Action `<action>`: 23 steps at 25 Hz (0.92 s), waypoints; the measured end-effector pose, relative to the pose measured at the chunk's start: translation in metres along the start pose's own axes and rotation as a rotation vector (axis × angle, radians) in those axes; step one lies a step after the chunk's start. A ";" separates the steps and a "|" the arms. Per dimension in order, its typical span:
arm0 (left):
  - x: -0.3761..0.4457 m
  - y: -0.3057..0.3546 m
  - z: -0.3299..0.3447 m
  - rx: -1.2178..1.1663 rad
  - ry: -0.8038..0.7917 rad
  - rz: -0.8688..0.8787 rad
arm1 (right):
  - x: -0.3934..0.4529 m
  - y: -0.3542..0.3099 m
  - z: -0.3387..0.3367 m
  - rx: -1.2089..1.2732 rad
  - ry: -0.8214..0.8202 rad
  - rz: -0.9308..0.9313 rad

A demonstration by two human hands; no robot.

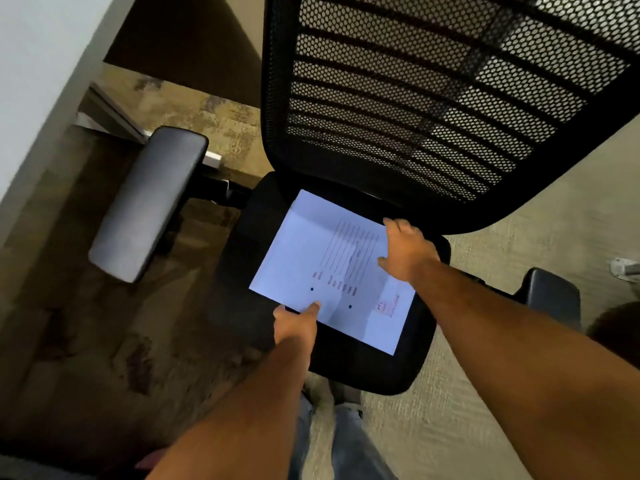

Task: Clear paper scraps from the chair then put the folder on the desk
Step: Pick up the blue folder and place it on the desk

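A pale folder (304,258) with printed lines and a red stamp lies flat on the black seat (349,368) of an office chair. My left hand (296,323) grips the folder's near edge, thumb on top and fingers under it. My right hand (405,251) rests on the folder's far right edge, fingers curled over the rim toward the backrest. No loose paper scraps show on the seat around the folder.
The chair's black mesh backrest (433,91) rises behind the seat. One padded armrest (149,202) sticks out on the left, another (550,296) on the right. A pale desk or wall edge (38,81) runs along the upper left. Patterned carpet (485,410) surrounds the chair.
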State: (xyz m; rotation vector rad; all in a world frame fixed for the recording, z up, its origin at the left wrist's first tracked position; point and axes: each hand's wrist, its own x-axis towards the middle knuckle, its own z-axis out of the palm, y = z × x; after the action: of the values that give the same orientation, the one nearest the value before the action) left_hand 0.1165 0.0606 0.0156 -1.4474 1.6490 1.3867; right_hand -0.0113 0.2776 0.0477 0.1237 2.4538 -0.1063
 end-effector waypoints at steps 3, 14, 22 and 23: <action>0.006 0.003 0.009 -0.108 0.044 -0.059 | 0.029 -0.007 -0.004 0.015 -0.044 0.013; 0.012 0.010 0.006 -0.469 -0.045 -0.030 | 0.047 -0.006 0.033 0.147 -0.149 0.146; -0.022 0.025 -0.028 -0.521 -0.193 0.146 | 0.012 0.013 0.011 0.678 -0.142 0.125; -0.029 0.029 -0.033 -0.551 -0.178 0.147 | 0.008 0.012 0.003 0.758 -0.154 0.100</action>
State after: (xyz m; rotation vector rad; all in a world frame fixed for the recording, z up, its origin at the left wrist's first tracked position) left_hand 0.1049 0.0384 0.0614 -1.4454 1.3387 2.1064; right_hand -0.0141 0.2898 0.0400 0.5403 2.1277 -0.9573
